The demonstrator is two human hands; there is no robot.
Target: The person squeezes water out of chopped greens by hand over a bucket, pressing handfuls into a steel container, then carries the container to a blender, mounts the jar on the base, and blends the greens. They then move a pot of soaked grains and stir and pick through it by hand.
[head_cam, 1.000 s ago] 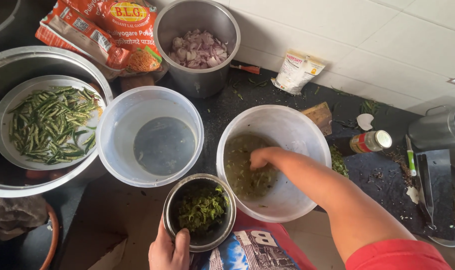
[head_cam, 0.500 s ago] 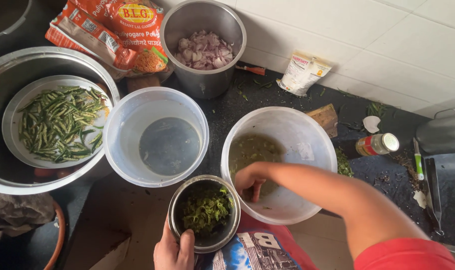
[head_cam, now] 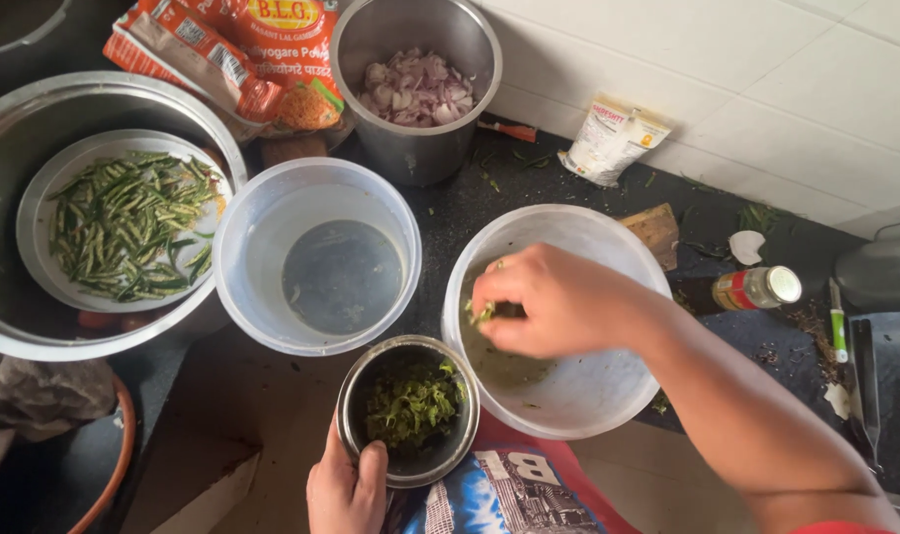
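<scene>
My right hand [head_cam: 554,302] hovers over the left side of a translucent plastic tub [head_cam: 608,396], fingers pinched on a clump of chopped green leaves [head_cam: 483,313]. More wet greens lie on the tub's bottom. My left hand [head_cam: 346,489] grips the near rim of a small steel cup [head_cam: 356,391] holding chopped greens [head_cam: 410,403], which stands just left of the tub and touches it.
An empty clear plastic tub [head_cam: 242,213] stands behind the cup. At left, a plate of slit green chillies [head_cam: 124,225] sits in a big steel bowl [head_cam: 5,138]. A steel pot of chopped onion [head_cam: 417,89], orange packets [head_cam: 242,49], a small bottle [head_cam: 756,289] and a tiled wall lie behind.
My right hand has come up from the tub's bottom and moved left toward the steel cup with a pinch of greens. The left hand has stayed on the cup.
</scene>
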